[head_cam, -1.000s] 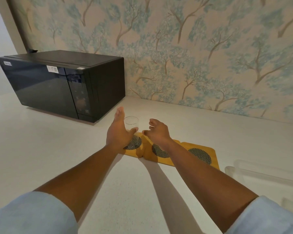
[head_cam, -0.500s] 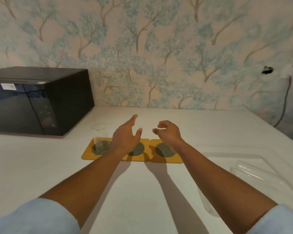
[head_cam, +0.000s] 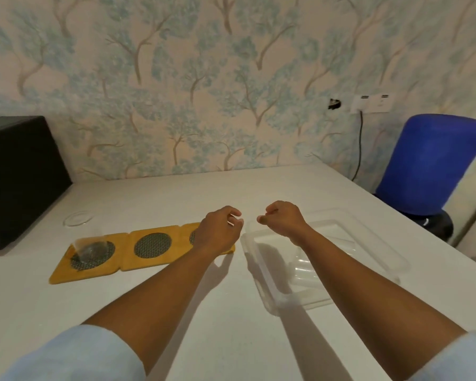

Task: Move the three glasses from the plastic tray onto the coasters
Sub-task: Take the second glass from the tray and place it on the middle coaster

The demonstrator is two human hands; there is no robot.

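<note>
While your right hand [head_cam: 283, 220] and left hand [head_cam: 220, 229] hover half-curled and empty, mind the glasses [head_cam: 311, 270] lying in the plastic tray [head_cam: 261, 281] (clear, hard to see): a careless reach could roll them.

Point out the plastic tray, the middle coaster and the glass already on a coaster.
plastic tray [head_cam: 247, 244]: head view, near-left rim.
middle coaster [head_cam: 152, 245]: head view, dark mesh centre.
glass [head_cam: 91, 250]: head view, clear wall, on left coaster.

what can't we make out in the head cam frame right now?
- Right coaster: mostly hidden under the left hand.
- Glasses in the plastic tray: clear on clear, blurred, the right forearm crossing; count unreadable.
- Glass on left coaster: outline faint.
- Microwave: cut off at the left edge.
</note>
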